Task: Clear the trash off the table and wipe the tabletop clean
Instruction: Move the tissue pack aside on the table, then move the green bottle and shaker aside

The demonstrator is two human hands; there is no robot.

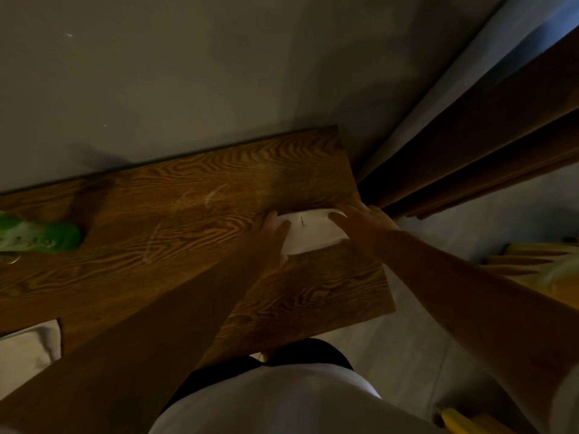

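Observation:
A white folded paper or tissue pack (308,231) lies near the right end of the dark wooden table (175,220). My left hand (271,242) holds its left edge, with fingers laid over the top. On the paper's right side rests my right hand (365,222), fingers straight along its far edge. Pale smear marks (213,195) streak the tabletop in the middle. A green blurred item (40,236) sits on the table at the far left.
The table stands against a grey wall (188,73). Brown curtains (488,145) hang just past the table's right end. A pale cloth or cushion (28,352) shows at the lower left, and yellow objects (542,270) stand on the floor at right.

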